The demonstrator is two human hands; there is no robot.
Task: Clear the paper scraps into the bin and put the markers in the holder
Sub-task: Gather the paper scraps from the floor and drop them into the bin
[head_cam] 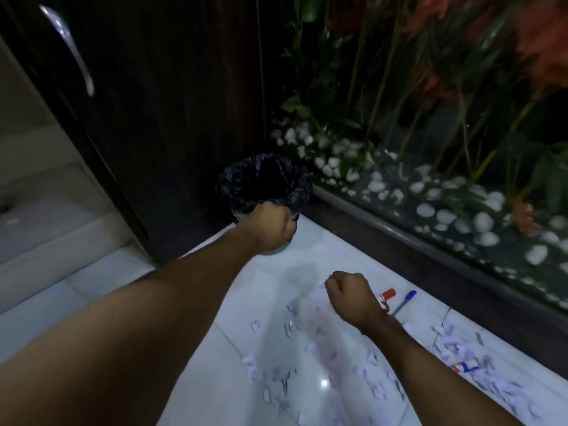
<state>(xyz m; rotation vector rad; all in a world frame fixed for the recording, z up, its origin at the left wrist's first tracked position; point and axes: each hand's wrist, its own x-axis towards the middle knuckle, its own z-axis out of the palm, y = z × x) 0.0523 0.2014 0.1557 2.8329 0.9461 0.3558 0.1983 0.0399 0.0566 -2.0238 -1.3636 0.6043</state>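
At frame centre, the left hand (270,222) grips the bin (264,182) rim. Lower right, the right hand (350,296) is fisted over scraps (276,376); contents hidden.

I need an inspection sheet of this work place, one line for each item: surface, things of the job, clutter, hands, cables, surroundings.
Surface: white tiled floor, glossy, with a light reflection.
Job's things: paper scraps scattered over the tiles; bin with black liner in the corner; red-capped marker, blue-capped pen and another marker lying on the floor. No holder clearly seen.
Clutter: nothing seen beyond the scraps.
Hands: left hand fisted at the bin's rim; contents hidden. Right hand fisted above the scraps; contents hidden.
Cables: nothing seen.
Surroundings: dark cabinet door with metal handle; glass case with plants and white pebbles.
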